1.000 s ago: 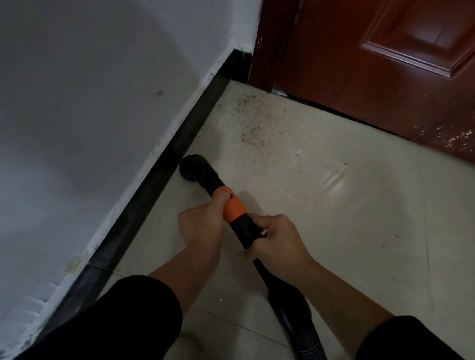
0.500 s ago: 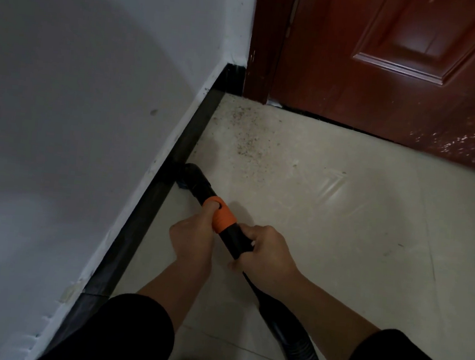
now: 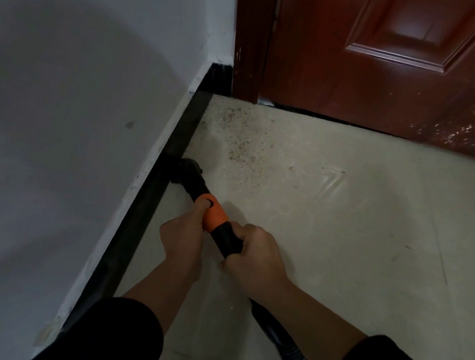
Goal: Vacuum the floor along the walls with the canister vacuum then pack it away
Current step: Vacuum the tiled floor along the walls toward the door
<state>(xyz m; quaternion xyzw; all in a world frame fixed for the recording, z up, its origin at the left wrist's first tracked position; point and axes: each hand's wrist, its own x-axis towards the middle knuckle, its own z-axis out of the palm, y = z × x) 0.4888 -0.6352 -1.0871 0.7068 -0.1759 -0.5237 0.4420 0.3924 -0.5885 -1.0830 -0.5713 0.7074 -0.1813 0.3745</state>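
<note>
Your left hand (image 3: 184, 241) curls round the orange collar (image 3: 214, 215) of the black plastic vacuum wand (image 3: 197, 189), and your right hand (image 3: 255, 254) grips the tube just behind it. The wand's black nozzle (image 3: 186, 170) sits against the black skirting board (image 3: 147, 203) on the left, low on the pale tiled floor (image 3: 341, 233). Dark grit (image 3: 239, 148) lies just beyond.

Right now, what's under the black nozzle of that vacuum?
The nozzle rests on pale floor tile, close against the black skirting. Its own body hides the spot directly beneath, so any dirt there is covered. Dark grit shows just ahead, toward the door.
</note>
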